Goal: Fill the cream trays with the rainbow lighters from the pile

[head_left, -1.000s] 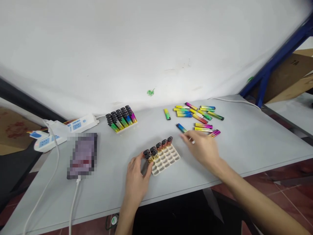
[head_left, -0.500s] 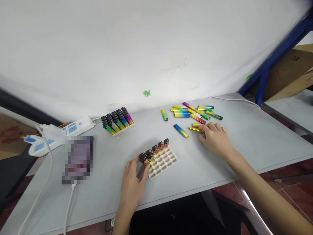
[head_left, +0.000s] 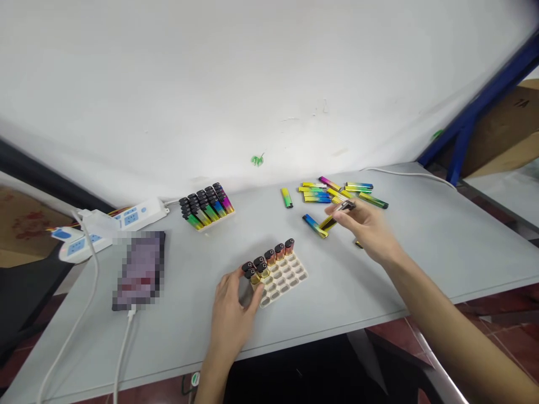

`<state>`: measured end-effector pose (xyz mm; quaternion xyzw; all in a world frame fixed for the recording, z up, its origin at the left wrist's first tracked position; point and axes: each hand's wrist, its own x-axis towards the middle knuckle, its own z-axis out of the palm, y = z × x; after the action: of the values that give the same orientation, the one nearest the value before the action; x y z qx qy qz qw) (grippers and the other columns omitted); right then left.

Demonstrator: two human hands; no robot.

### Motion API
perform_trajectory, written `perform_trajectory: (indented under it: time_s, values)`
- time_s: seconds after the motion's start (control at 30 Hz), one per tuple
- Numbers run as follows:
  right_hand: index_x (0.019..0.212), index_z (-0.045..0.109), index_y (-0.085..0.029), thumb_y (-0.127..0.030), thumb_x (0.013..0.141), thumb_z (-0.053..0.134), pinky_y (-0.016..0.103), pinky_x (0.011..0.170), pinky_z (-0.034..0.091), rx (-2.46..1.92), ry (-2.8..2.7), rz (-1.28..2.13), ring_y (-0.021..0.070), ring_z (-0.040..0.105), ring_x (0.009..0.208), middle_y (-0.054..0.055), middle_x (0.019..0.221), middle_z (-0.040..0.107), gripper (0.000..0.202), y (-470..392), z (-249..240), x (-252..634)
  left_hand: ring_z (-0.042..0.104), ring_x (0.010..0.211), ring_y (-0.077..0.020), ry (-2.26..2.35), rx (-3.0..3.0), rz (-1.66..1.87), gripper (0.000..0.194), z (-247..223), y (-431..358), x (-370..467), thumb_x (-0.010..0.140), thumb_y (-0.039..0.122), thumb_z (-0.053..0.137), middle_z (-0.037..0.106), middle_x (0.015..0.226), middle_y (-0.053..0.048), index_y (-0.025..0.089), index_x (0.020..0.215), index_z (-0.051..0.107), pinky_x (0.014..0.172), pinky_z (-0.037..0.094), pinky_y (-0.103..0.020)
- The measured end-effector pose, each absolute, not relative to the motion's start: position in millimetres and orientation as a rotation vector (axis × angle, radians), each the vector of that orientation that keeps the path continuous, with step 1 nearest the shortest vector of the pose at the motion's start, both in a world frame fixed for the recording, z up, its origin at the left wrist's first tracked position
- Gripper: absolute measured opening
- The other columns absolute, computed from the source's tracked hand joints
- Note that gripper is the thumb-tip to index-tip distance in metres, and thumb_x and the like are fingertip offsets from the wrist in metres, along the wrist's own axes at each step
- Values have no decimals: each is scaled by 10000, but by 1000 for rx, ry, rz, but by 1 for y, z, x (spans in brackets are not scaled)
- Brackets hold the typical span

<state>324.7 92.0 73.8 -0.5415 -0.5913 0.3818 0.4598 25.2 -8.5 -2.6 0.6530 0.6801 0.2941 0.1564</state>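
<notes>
Near the table's front, a white tray [head_left: 288,278] with oval slots holds several upright black-topped lighters [head_left: 270,256] along its back and left side. My left hand [head_left: 233,306] grips the tray's left end, thumb and fingers around the corner. Over the table to the right, my right hand [head_left: 364,227] pinches a yellow lighter [head_left: 329,222] near its black top, tilted with its lower end down. That end is beside or over a blue and yellow lighter [head_left: 314,225] lying flat. Behind my right hand, several colourful lighters [head_left: 317,196] lie in a loose pile.
A second tray [head_left: 217,221] packed with upright lighters stands near the wall, left of centre. A green and yellow lighter [head_left: 287,198] lies alone. At the left are a power strip [head_left: 138,216], a pixelated phone [head_left: 141,269] and white cables [head_left: 122,348]. A blue frame [head_left: 461,146] stands right.
My right hand has lifted a yellow lighter off the table and tilted it. My left hand stays at the tray. The whole view has shifted slightly.
</notes>
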Motion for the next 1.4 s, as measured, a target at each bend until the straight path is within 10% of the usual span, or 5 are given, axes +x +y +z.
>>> perform_trajectory:
  time_s: [0.27,0.57,1.03,1.23,1.4]
  values:
    - [947,527,-239,-582,940,541,252,485,337,-1132,-1354,1354,95,360,500,-75,629,380,343,95,52,280,623,1120,-280,1887,1903,877,456,0,-8,25,893,456,639,680,1169,-76,222,1276,557,960,513,-483]
    - [962,515,-230,-566,1007,408,293,612,381,-1155,-1536,1139,134,456,601,-42,647,465,356,88,30,277,600,947,-271,1819,2066,920,207,-3,-3,26,889,378,659,695,975,-51,217,1018,672,856,495,-453]
    - [495,287,-230,-638,927,378,288,450,93,-1117,-983,1668,92,109,434,-62,477,144,600,88,31,275,579,1019,-274,1757,2010,828,177,3,-3,19,879,365,661,697,1019,-41,239,997,697,896,482,-457]
    - [633,470,-203,-752,911,352,253,443,151,-1066,-984,1665,86,146,458,-74,535,201,627,87,29,276,577,1028,-276,1763,2015,824,203,3,-5,20,890,374,649,699,1038,-55,223,1017,697,904,483,-463]
    - [870,493,-221,-659,895,553,227,450,353,-1025,-1057,1623,107,485,548,-24,758,519,442,84,33,272,585,1036,-280,1757,2016,840,202,2,-5,19,883,372,654,704,1048,-61,221,1008,706,905,488,-463]
